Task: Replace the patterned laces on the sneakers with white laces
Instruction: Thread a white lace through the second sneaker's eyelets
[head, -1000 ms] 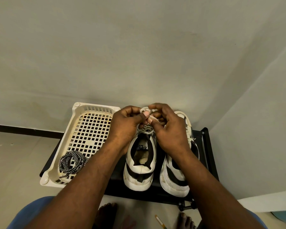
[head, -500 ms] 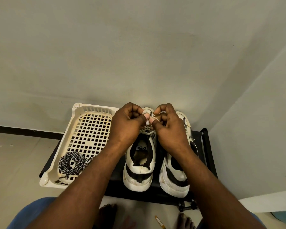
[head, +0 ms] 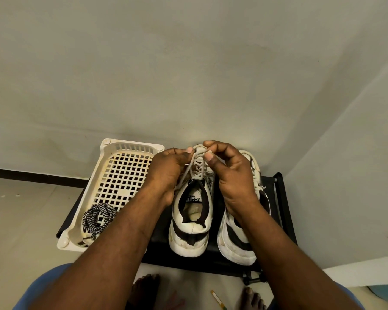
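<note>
Both hands were up at the toe end of one sneaker (head: 192, 229), working the white lace (head: 198, 167). The left hand (head: 168, 173) had its fingers curled round one strand, which ran slack from the fist down along the shoe's side. The right hand (head: 231, 175) pinched the lace between thumb and forefinger just above the upper eyelets, its other fingers curled in. The two hands sat close together, thumbs nearly meeting over the lace; I could not tell whether a knot was formed. That sneaker stood heel toward the camera on a black rack (head: 213, 261), white with black bands, printing showing on the insole. The other sneaker (head: 235, 245) stood just beside it on the same rack, partly under the right forearm, with white lacing visible along its far edge. A cream plastic basket (head: 132, 146) with a grid floor sat on the rack beside the first sneaker, overhanging the edge. The patterned laces (head: 99, 217), black-and-white, lay coiled in the basket's near corner, well apart from the shoes. A plain wall rose behind. Bare feet (head: 146, 287) showed on the floor below, with a small strip (head: 217, 299) lying between them.
</note>
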